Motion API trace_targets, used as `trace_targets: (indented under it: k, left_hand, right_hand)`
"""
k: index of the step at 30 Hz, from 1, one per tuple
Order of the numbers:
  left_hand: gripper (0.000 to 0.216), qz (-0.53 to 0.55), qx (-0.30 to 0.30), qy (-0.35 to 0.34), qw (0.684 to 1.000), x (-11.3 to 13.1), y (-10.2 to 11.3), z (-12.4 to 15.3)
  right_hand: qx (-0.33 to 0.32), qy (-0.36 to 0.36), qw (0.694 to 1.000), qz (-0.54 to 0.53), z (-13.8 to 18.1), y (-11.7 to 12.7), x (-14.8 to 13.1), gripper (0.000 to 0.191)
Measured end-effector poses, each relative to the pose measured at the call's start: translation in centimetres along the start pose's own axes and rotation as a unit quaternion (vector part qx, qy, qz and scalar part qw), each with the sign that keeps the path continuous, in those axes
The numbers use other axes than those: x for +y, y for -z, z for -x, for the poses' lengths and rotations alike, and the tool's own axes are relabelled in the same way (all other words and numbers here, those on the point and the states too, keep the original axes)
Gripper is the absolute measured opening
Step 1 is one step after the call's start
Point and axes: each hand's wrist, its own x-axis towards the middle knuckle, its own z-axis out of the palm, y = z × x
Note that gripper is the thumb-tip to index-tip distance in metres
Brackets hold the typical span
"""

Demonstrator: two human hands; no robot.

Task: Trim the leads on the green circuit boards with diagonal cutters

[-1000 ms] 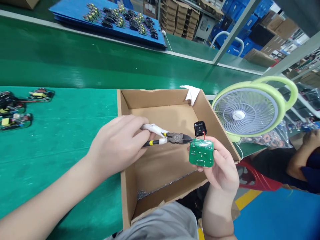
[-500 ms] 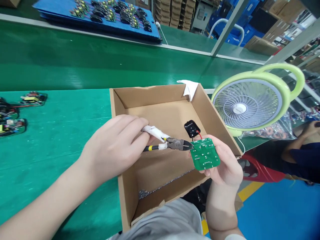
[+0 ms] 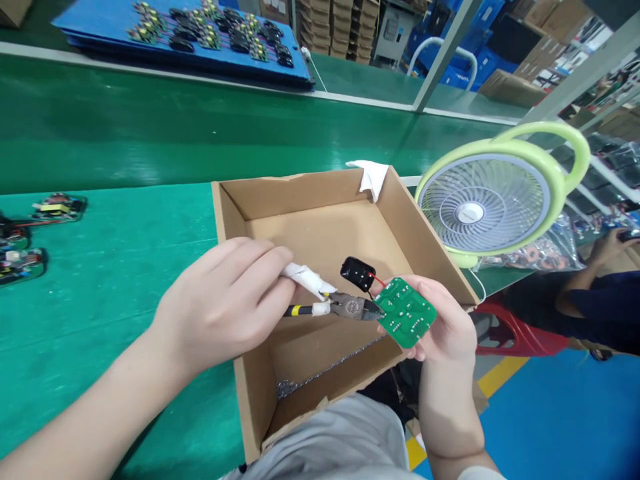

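Note:
My left hand (image 3: 227, 293) is closed round the handles of a pair of side cutters (image 3: 353, 307), one handle wrapped in white tape. The jaws meet the left edge of a green circuit board (image 3: 407, 313), solder side up. My right hand (image 3: 445, 320) grips that board by its edges, fingers partly hidden beneath it. A small black plastic housing (image 3: 358, 274) hangs from the board on a red and a dark wire. All this is held above an open cardboard box (image 3: 320, 227), which has metal clippings (image 3: 287, 388) along its near inner edge.
Left on the green mat (image 3: 165, 227) lie several assembled boards (image 3: 57, 208). A green fan (image 3: 470, 213) stands right of the box, by a plastic bag of ring-shaped parts (image 3: 543, 253). Beyond, a blue sheet (image 3: 100, 27) carries more boards. Another person's arm (image 3: 595, 260) shows at far right.
The circuit board has turned clockwise in my right hand, and the black housing has swung left. The cutters' jaws stay at the board's edge. The whole view has shifted slightly.

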Motion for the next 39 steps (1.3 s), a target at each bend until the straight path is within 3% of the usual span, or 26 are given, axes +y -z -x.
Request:
trace_targets:
  k: [7, 14, 20, 27, 39]
  left_hand:
    - [0.026, -0.017, 0.009, -0.011, 1.0, 0.0, 0.1, 0.2]
    - [0.032, -0.004, 0.007, 0.004, 1.0, 0.3, -0.1, 0.5]
    - [0.034, -0.015, -0.022, 0.032, 0.999, 0.5, 0.1, 0.7]
    - [0.034, 0.033, -0.034, 0.129, 0.99, 1.2, 0.3, 0.0]
    - [0.027, 0.032, -0.017, 0.076, 0.996, 1.5, 0.0, -0.2]
  right_hand:
    - [0.031, -0.025, 0.999, 0.014, -0.3, 0.3, 0.1, 0.036]
    - [0.011, -0.042, 0.999, -0.019, -0.2, 0.4, 0.2, 0.034]
    - [0.026, -0.048, 0.998, 0.007, -0.3, 0.3, 0.0, 0.032]
    - [0.074, 0.084, 0.992, 0.057, 0.5, -0.6, 0.6, 0.032]
    - [0.111, 0.151, 0.979, 0.078, 1.7, -1.1, 1.3, 0.026]
